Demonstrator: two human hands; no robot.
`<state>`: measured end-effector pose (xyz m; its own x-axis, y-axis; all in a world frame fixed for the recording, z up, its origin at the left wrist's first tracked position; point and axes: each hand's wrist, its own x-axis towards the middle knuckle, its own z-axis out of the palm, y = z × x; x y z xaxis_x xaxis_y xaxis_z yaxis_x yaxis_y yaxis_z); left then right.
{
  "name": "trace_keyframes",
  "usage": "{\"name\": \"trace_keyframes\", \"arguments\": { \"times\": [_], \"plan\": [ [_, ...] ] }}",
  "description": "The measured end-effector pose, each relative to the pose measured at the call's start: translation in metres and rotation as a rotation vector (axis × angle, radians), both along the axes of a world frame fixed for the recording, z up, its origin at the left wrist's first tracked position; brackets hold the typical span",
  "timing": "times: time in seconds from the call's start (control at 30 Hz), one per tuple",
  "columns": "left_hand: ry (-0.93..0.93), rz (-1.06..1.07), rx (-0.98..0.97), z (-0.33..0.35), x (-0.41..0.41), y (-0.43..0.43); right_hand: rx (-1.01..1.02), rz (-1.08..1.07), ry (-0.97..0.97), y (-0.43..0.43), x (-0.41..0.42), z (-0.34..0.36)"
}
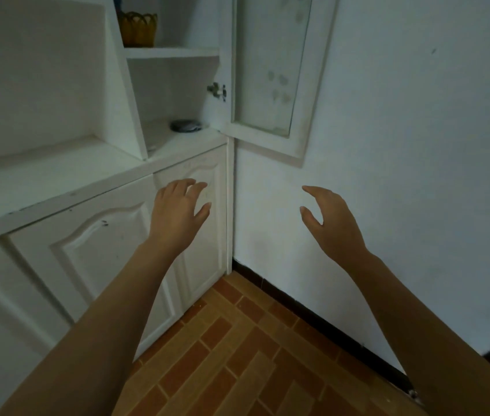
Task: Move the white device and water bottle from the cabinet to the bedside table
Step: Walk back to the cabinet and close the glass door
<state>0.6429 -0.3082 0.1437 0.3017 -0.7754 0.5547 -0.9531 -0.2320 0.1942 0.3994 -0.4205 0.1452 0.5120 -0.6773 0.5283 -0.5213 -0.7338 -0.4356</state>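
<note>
Cabinet door (270, 85) swung open; lower shelf (183, 142) reachable, dark disc (186, 126) there

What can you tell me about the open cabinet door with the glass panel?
The cabinet door is swung fully open, nearly flat against the white wall. Its frame looks like white painted wood around a tall frosted glass pane with faint leaf-like marks. A small metal hinge joins it to the cabinet's upper section. Its lower corner hangs just past the counter ledge. Neither hand touches it.

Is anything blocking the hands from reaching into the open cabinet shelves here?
Nothing visible: the glass door is swung open, and both the left hand and right hand are empty below the shelf opening. No white device or bottle shows.
</note>
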Motion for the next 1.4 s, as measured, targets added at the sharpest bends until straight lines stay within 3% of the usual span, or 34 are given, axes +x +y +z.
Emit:
{"name": "trace_keyframes", "arguments": {
  "times": [0.27, 0.87, 1.4],
  "plan": [
    [-0.017, 0.045, 0.033, -0.006, 0.02, -0.08, 0.03, 0.026, -0.044, -0.094, 0.026, -0.007],
    [0.102, 0.412, -0.017, -0.009, -0.009, -0.232, 0.14, 0.332, -0.05, -0.334, 0.054, 0.012],
    [0.075, 0.43, 0.066, -0.03, 0.003, -0.292, 0.242, 0.319, -0.156, -0.435, 0.116, 0.056]
  ]
}}
